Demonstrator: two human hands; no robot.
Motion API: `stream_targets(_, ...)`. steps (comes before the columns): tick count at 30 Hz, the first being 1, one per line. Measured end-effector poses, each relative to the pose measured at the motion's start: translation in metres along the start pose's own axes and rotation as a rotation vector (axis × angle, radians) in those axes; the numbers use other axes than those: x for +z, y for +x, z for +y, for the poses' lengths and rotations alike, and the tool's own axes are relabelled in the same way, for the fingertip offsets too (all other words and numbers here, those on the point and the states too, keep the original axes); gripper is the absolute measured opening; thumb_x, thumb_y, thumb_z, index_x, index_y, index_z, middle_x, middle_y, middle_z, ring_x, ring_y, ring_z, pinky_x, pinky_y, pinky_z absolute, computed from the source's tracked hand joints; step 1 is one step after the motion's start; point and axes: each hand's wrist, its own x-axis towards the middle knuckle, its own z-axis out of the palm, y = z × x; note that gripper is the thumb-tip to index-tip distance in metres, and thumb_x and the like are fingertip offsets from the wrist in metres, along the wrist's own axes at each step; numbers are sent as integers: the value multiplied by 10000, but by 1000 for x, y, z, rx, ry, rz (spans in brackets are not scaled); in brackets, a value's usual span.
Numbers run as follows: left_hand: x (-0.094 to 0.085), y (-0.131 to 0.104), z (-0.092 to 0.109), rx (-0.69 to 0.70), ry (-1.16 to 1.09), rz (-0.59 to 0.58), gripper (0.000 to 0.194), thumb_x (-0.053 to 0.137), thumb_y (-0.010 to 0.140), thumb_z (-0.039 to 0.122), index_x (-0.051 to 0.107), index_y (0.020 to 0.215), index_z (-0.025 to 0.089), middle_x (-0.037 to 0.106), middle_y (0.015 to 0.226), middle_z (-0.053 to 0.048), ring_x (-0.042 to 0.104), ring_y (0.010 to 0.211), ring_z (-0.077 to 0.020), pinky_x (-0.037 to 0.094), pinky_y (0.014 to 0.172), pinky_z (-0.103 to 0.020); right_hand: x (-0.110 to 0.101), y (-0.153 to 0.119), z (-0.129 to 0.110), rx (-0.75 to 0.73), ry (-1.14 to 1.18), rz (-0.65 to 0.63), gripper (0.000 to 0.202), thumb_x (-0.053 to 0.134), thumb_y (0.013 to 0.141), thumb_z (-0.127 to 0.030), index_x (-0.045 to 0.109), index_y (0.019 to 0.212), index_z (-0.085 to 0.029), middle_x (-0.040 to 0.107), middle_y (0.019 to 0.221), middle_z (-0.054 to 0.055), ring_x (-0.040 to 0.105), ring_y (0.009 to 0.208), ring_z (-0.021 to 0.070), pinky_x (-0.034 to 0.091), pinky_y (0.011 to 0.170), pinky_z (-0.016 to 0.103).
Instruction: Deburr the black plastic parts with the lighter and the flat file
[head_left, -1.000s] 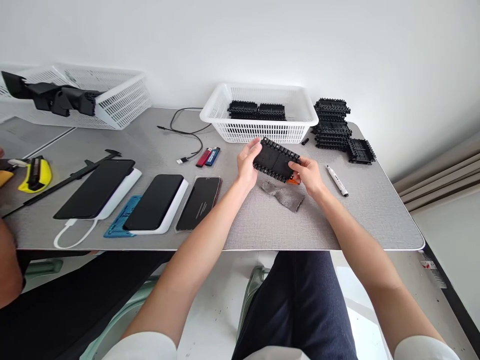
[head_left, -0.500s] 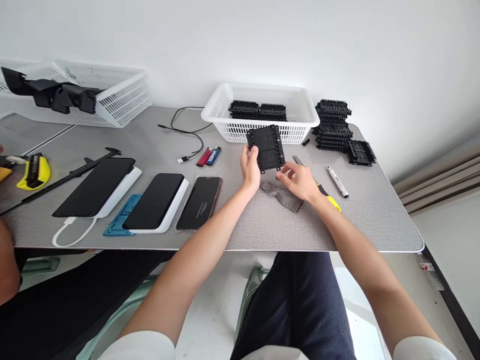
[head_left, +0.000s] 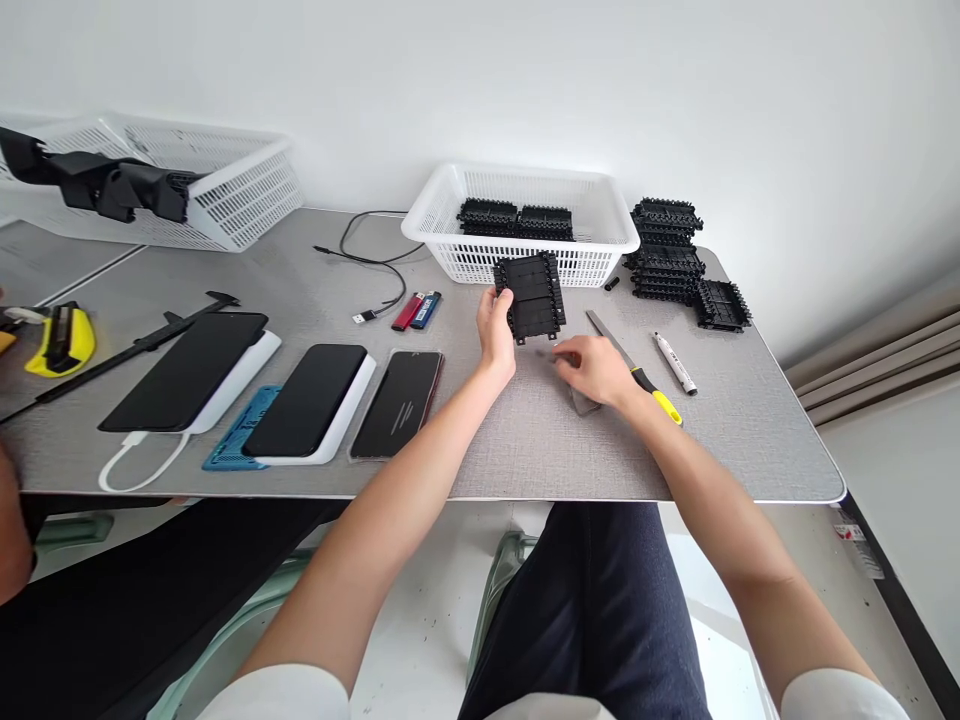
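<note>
My left hand (head_left: 496, 330) grips a flat black plastic panel (head_left: 534, 298) by its left edge, thumb across the face. Toothed, link-like edges run down both sides of the panel, and it is tilted up above the table. To its right, my right hand (head_left: 596, 370) is closed over a small grey piece of cloth (head_left: 585, 402), fingers bent around it; most of the cloth is hidden beneath the hand. Just beyond that hand lies a file (head_left: 654, 394) with a yellow and black handle.
A white basket (head_left: 525, 180) holding similar panels stands behind, with stacked black panels (head_left: 666, 260) on its right. A marker (head_left: 676, 364) lies at right. Leftward are lighters (head_left: 418, 311), a cable (head_left: 375, 262), phones (head_left: 397, 405), a caliper (head_left: 142, 345) and another person's arm (head_left: 11, 525).
My right hand has moved down and slightly left from beside the panel's lower corner onto the grey cloth, closing its fingers. The panel stays in my left hand, turned slightly.
</note>
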Motion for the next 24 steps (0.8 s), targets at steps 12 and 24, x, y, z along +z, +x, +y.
stream_targets(12, 12, -16, 4, 81, 1, -277, 437, 697, 780, 598, 664, 1024, 237, 706, 1145, -64, 606, 1186, -276, 483, 1003, -382, -5, 13, 20, 27, 418, 499, 400, 587, 902, -429, 743, 1183, -191, 750, 1062, 78, 670, 910, 228, 524, 843, 392)
stream_targets(24, 12, -21, 19, -479, -319, -554, 725, 341, 872, 795, 719, 1093, 218, 740, 1131, -103, 617, 1217, -326, 524, 1009, -460, -17, 9, 12, -7, 92, 601, 327, 533, 946, -312, 754, 1164, -208, 684, 864, 42, 598, 743, 161, 510, 686, 299)
